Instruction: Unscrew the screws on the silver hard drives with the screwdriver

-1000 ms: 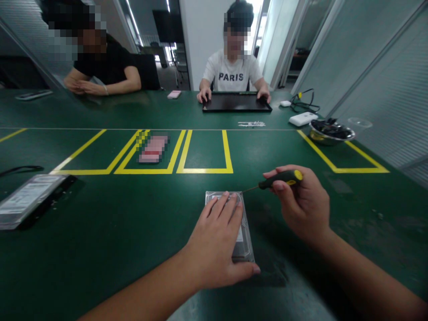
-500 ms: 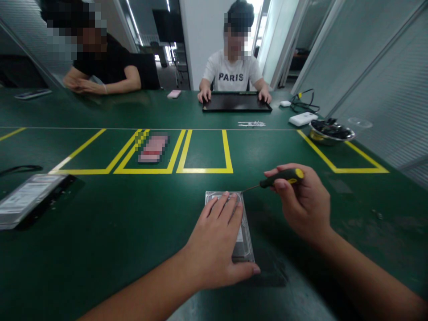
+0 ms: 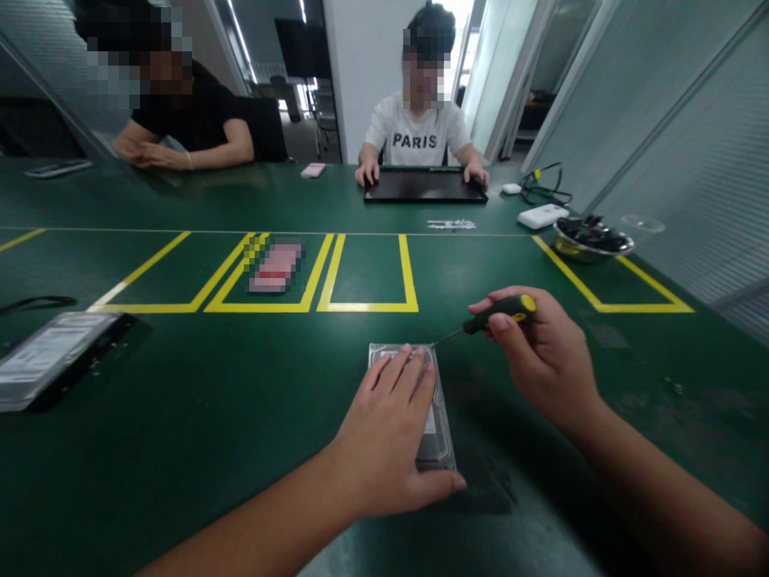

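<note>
A silver hard drive (image 3: pixel 442 433) lies on the green table in front of me. Flat across its top rests my left hand (image 3: pixel 393 437), fingers stretched out and the thumb spread past the near right corner; much of the drive's label is hidden underneath. My right hand (image 3: pixel 541 344) is closed around the black-and-yellow handle of a screwdriver (image 3: pixel 496 314). The thin shaft slants down to the left, its tip at the drive's far right corner. Whether the tip sits in a screw is too small to tell.
Another hard drive (image 3: pixel 45 357) lies at the left. Yellow tape (image 3: pixel 366 307) marks rectangles on the table, one holding a blurred pink object (image 3: pixel 277 268). A metal bowl (image 3: pixel 592 248) of dark parts stands right. Across the table, a person holds a black tray-like panel (image 3: pixel 425 186); another person sits left.
My right hand and the screwdriver handle have shifted slightly left and up, while the tip stays at the same corner. My left hand and the drive look unmoved.
</note>
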Tool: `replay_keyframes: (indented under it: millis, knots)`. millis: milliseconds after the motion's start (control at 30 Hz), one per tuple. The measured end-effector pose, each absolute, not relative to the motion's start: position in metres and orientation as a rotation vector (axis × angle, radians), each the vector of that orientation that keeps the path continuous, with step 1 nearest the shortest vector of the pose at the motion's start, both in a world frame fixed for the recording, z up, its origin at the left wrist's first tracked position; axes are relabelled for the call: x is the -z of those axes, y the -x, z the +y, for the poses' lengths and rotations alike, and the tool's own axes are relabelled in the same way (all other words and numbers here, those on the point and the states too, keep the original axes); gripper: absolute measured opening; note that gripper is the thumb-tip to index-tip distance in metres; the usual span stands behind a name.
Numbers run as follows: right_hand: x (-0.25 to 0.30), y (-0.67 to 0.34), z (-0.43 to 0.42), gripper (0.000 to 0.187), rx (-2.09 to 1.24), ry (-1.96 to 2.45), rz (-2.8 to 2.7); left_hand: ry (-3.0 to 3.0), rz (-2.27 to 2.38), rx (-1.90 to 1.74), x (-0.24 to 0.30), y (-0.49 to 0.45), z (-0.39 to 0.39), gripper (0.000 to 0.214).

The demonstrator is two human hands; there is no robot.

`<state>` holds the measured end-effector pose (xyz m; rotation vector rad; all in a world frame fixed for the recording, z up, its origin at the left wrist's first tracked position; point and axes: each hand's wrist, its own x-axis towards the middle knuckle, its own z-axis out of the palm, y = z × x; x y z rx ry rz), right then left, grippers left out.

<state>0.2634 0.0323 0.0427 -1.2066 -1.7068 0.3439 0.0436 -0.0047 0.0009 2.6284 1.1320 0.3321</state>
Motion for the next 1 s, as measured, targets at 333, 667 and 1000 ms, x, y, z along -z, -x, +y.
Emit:
replay_keyframes:
  millis: [333, 667, 1000]
  knots:
    - [-0.08, -0.257, 0.052, 0.025, -0.472, 1.32, -1.902, -2.62, 1.142, -0.326, -0.002, -0.043, -0.006, 0.111]
    - [-0.103, -0.245, 0.076, 0.032, -0.488, 1.398, -1.94, -2.627, 1.139, -0.331, -0.003, -0.043, -0.006, 0.11]
    - [-0.105, -0.241, 0.075, 0.02, -0.464, 1.38, -1.984, -2.639, 1.131, -0.324, -0.003, -0.042, -0.006, 0.109]
